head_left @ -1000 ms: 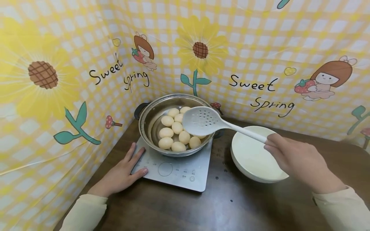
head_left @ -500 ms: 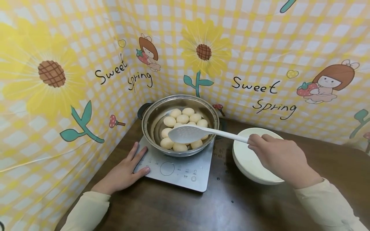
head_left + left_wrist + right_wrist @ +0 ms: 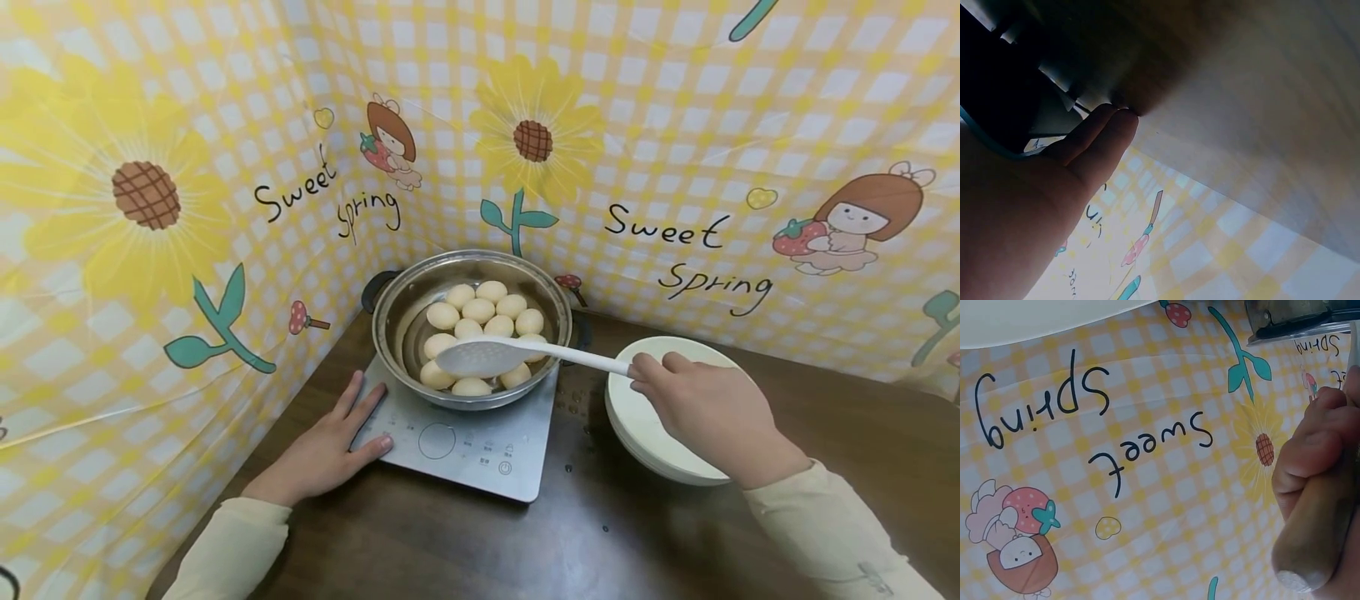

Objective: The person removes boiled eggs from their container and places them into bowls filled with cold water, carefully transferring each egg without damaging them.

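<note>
A steel pot [image 3: 405, 321] with several pale eggs [image 3: 477, 310] in it stands on a white induction cooker [image 3: 480, 458] in the head view. My right hand [image 3: 701, 412] grips a white slotted spoon [image 3: 483, 357], its perforated head low among the front eggs and hiding some of them. In the right wrist view, the wooden end of the handle [image 3: 1310, 544] sticks out from my curled fingers [image 3: 1313, 453]. My left hand [image 3: 322, 450] lies with fingers spread on the cooker's left edge. Those fingers [image 3: 1107, 140] look straight in the left wrist view.
A pale bowl [image 3: 637, 408] stands on the dark table [image 3: 570, 550] right of the cooker, beneath my right hand. Water drops [image 3: 567, 468] dot the table between them. Checked yellow cloth walls [image 3: 675, 108] rise behind and to the left, close to the pot.
My right hand has moved left and down, bringing the slotted spoon from above the pot's right side down to the front eggs. The left hand stays on the cooker.
</note>
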`<state>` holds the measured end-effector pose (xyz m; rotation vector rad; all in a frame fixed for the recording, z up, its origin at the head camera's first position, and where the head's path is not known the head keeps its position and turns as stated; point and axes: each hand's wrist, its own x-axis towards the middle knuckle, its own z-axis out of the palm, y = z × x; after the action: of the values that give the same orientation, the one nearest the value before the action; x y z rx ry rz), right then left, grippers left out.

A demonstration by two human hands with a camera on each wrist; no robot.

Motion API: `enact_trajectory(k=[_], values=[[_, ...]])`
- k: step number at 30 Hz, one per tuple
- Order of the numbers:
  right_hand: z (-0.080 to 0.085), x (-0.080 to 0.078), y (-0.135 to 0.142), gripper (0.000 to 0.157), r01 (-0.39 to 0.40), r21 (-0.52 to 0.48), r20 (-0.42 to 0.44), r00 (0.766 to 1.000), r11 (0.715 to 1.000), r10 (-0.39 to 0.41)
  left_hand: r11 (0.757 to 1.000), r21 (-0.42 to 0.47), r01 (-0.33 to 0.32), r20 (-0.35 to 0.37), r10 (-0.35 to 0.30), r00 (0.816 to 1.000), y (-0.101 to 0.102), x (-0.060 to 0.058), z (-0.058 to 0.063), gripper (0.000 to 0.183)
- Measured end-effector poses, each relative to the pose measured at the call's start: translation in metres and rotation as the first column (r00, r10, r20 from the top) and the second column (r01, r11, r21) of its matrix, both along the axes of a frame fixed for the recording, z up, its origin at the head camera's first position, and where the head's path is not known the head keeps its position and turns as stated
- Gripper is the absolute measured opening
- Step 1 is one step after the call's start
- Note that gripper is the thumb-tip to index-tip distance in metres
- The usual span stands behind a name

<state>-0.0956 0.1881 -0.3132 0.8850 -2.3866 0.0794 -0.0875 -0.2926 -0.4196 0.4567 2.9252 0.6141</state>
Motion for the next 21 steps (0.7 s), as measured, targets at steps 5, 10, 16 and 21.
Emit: enact_trajectory(k=[5,10,16,21], values=[[0.000,0.000,0.000,0.057,0.000,0.025,0.035,0.999,1.000,-0.001,1.000,0.003,0.002,-0.004,-0.002,1.000,0.001,0.000,0.000,0.083],[0.000,0.001,0.001,0.053,-0.004,0.028,0.072,0.997,1.000,0.002,1.000,0.009,0.005,-0.010,-0.005,1.000,0.001,-0.001,0.001,0.083],[0.004,0.003,0.000,0.045,-0.015,0.024,0.092,0.996,1.000,0.013,1.000,0.008,0.004,-0.010,-0.004,1.000,0.001,-0.001,-0.001,0.083],[0.011,0.002,-0.002,0.019,0.010,0.076,0.219,0.975,0.997,-0.026,1.000,0.009,-0.001,-0.006,0.001,1.000,0.000,0.000,-0.002,0.083]])
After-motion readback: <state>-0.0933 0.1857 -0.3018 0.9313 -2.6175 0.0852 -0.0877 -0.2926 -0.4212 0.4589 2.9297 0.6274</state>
